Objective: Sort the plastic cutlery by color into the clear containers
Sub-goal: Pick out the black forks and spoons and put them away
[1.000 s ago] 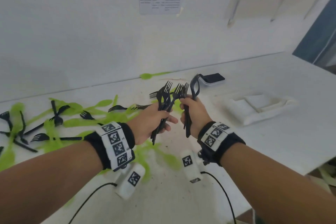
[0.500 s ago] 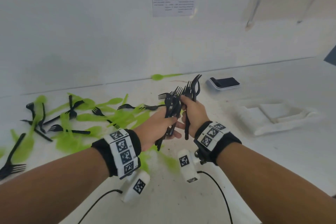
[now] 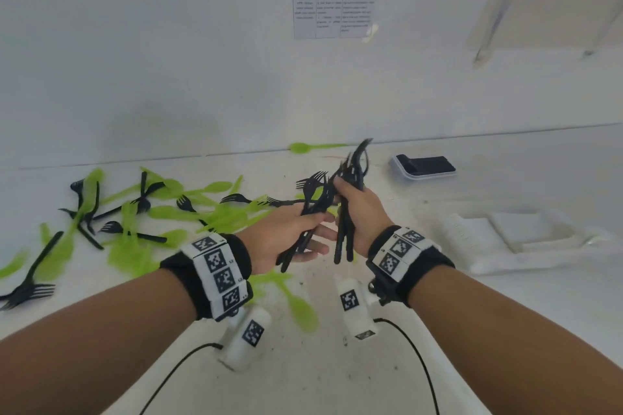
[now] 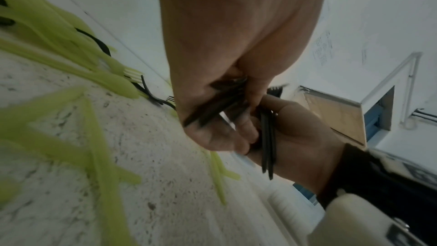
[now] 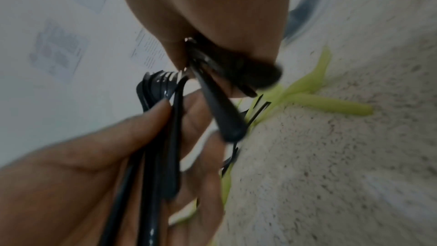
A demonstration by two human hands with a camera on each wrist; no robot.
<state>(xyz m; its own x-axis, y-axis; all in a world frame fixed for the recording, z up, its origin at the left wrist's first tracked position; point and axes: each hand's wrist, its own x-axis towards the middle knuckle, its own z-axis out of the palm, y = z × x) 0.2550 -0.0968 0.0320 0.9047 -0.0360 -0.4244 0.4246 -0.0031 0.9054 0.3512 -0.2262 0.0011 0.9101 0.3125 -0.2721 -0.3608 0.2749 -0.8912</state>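
Both hands hover over the table centre, each gripping black plastic cutlery. My left hand point(image 3: 293, 229) holds a bundle of black forks point(image 3: 312, 209), tines up; in the left wrist view the handles point(image 4: 212, 111) lie across its palm. My right hand point(image 3: 360, 212) grips a second black bunch point(image 3: 352, 172) upright, touching the left bundle; its handles point(image 5: 220, 111) show blurred in the right wrist view. Loose green cutlery point(image 3: 209, 212) and black forks point(image 3: 135, 232) lie scattered left on the table. Clear containers point(image 3: 526, 229) sit at the right.
A dark phone in a white case point(image 3: 424, 167) lies near the back wall. One green spoon point(image 3: 303, 146) rests by the wall. A black fork point(image 3: 30, 290) lies at the far left edge. A printed sheet point(image 3: 333, 0) hangs on the wall.
The right hand has brought its black pieces up against the left hand's bundle. The head view has swung left and down, showing more scattered cutlery at the left.
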